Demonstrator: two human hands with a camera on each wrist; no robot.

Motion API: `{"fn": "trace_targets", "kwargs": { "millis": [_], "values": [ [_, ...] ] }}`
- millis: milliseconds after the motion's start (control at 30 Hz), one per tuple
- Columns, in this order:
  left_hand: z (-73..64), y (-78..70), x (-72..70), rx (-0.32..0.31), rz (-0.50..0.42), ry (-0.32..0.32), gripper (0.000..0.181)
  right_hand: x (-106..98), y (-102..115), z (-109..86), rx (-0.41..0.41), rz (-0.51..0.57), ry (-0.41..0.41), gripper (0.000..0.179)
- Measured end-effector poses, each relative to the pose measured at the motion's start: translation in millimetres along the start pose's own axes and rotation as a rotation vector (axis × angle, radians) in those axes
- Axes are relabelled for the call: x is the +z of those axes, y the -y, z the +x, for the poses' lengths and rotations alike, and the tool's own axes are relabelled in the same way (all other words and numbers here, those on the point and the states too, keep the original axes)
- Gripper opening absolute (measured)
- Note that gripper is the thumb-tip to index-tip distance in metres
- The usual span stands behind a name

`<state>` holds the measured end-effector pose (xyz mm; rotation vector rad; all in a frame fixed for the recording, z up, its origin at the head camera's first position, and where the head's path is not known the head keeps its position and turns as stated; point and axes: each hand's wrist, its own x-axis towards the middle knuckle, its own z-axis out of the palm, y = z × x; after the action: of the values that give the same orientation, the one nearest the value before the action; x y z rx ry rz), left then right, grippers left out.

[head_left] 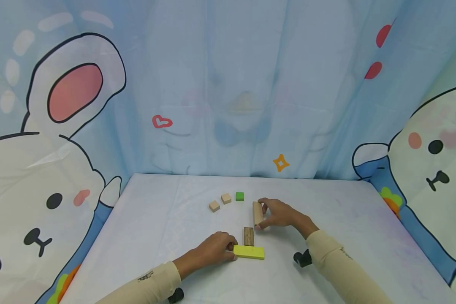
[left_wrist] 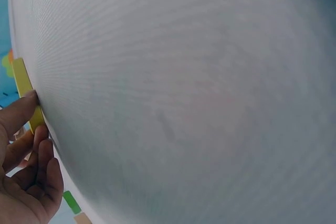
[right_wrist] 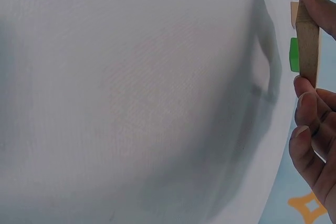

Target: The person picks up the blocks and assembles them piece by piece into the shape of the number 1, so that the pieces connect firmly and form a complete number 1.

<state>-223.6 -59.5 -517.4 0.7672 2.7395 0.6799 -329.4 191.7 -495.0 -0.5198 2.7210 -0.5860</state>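
My left hand (head_left: pixel 216 248) pinches the left end of a long yellow block (head_left: pixel 251 252) lying crosswise near the front. In the left wrist view, thumb and fingers sit on either side of that yellow block (left_wrist: pixel 22 77). A dark brown wooden block (head_left: pixel 248 236) stretches away behind it, its near end right at the yellow one. My right hand (head_left: pixel 280 212) holds a pale wooden block (head_left: pixel 257 213) by its two ends, thumb at the near one. The right wrist view shows this pale block (right_wrist: pixel 308 43) between thumb and fingertips, over the table.
Two small pale wooden cubes (head_left: pixel 214 206) and a green block (head_left: pixel 240 196) lie farther back on the white table (head_left: pixel 167 219). A blue curtain (head_left: pixel 228 84) with cartoon figures hangs behind and around the sides. Black wrist-worn devices (head_left: pixel 302 258) show beneath both sleeves.
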Motion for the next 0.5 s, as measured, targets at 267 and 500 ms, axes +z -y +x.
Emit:
{"fn": "trace_targets", "kwargs": {
  "millis": [267,500],
  "values": [
    [-0.1,0.9,1.1,0.006,0.007,-0.006,0.032,1.4,1.7,2.8,-0.006,0.001,0.005,0.098],
    [0.2,0.8,1.0,0.0,0.006,-0.005,0.032,1.7,5.7,3.6,-0.003,0.001,0.006,0.098]
  ]
}}
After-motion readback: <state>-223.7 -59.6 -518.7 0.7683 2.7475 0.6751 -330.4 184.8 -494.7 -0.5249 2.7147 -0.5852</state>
